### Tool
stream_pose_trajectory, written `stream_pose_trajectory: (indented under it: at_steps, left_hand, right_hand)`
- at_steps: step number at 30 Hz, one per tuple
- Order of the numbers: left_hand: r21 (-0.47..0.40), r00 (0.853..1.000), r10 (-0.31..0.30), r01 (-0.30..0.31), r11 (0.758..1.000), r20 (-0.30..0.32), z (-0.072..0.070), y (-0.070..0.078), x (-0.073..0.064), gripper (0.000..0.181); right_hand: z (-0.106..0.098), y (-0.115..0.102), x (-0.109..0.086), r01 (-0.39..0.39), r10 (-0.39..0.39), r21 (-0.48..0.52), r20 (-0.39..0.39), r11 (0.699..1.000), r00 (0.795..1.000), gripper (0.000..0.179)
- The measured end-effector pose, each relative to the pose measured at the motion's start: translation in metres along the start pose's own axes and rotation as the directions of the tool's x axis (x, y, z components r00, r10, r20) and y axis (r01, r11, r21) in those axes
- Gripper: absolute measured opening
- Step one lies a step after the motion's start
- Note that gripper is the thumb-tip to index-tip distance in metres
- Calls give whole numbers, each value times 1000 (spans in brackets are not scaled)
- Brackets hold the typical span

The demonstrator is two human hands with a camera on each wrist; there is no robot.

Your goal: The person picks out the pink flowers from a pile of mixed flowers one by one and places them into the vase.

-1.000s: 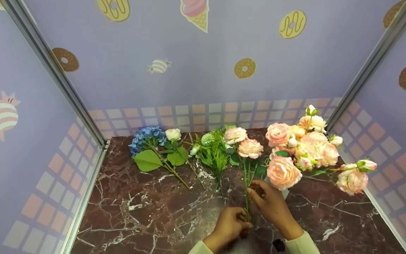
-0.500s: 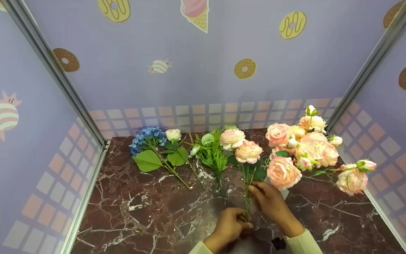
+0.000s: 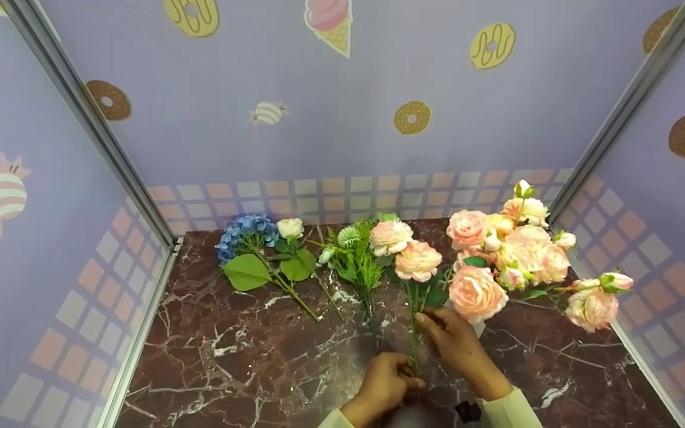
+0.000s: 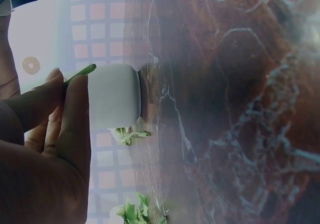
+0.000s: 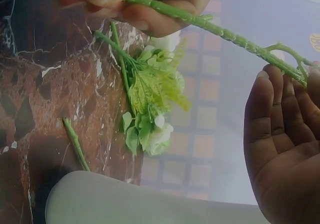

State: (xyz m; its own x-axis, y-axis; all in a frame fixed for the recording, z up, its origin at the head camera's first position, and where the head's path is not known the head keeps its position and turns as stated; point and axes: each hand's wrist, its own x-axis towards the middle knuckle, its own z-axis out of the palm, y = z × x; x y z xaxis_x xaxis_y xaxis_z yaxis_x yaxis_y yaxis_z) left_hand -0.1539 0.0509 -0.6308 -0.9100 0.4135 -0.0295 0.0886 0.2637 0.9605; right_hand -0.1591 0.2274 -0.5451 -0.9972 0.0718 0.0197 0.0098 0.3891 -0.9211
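Observation:
In the head view, a peach-pink peony stem (image 3: 412, 351) with two open blooms (image 3: 417, 260) slants up over the table. My left hand (image 3: 385, 380) pinches its lower end; the left wrist view shows the green tip poking out past thumb and finger. Higher up, my right hand (image 3: 458, 348) holds the same stem near its branching, thumb against fingers in the right wrist view. Just right of the blooms, more peach-pink peonies (image 3: 478, 292) fill a white vase (image 4: 115, 96), mostly hidden by flowers and hand in the head view.
A blue hydrangea (image 3: 248, 232) lies at the back left beside a white rose (image 3: 290, 228). Green foliage (image 3: 363, 261) lies at the middle back. Patterned wall panels (image 3: 342, 137) enclose the dark marbled table (image 3: 247, 368) on three sides.
The two held blooms have tipped slightly left and towards me. Both hands keep their hold on the stem and have hardly moved.

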Motion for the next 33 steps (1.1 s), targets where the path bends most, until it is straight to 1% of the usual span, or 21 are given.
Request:
stream_pose_trajectory:
  at_steps: [5,10,16,21,24,26,28,30,31,32,33]
  left_hand:
    - [24,1000,8,-8,1000,0,1,0,1,19]
    - [62,999,40,-39,997,-13,1,-1,0,19]
    - [24,998,68,-68,997,-8,4,-3,-2,14]
    - [24,997,82,-81,996,-7,6,-4,-3,15]
    - [-9,997,76,-76,997,2,6,-3,-3,14]
    - [-57,998,61,-60,997,16,6,-3,-3,14]
    - [-105,998,48,-45,993,29,6,-2,-3,13]
    - [-127,999,46,-41,991,30,5,-2,-3,12]
    - [-127,998,54,-50,991,26,5,-1,-2,12]
    - [-134,998,57,-53,989,22,4,-1,-2,11]
    - [-134,998,62,-59,989,12,4,-1,-2,11]
  right_hand:
    - [0,0,-1,58,-58,12,-5,998,998,17]
    - [1,-1,-4,136,-136,7,-24,991,990,14]
    - [3,0,-8,246,-246,-10,-33,969,969,9]
    - [4,0,-14,284,-284,0,-63,959,957,7]
    - [4,1,-18,305,-306,-20,-98,952,947,7]
    - [3,1,-21,318,-319,-28,-122,948,940,8]
    - [3,1,-24,335,-335,-28,-150,942,930,12]
    - [1,2,-28,367,-369,-44,-181,929,912,22]
    - [1,3,-31,392,-395,-56,-198,918,897,28]
    - [0,4,-33,420,-426,-76,-220,904,878,34]
    - [-1,5,-34,453,-464,-101,-238,886,853,39]
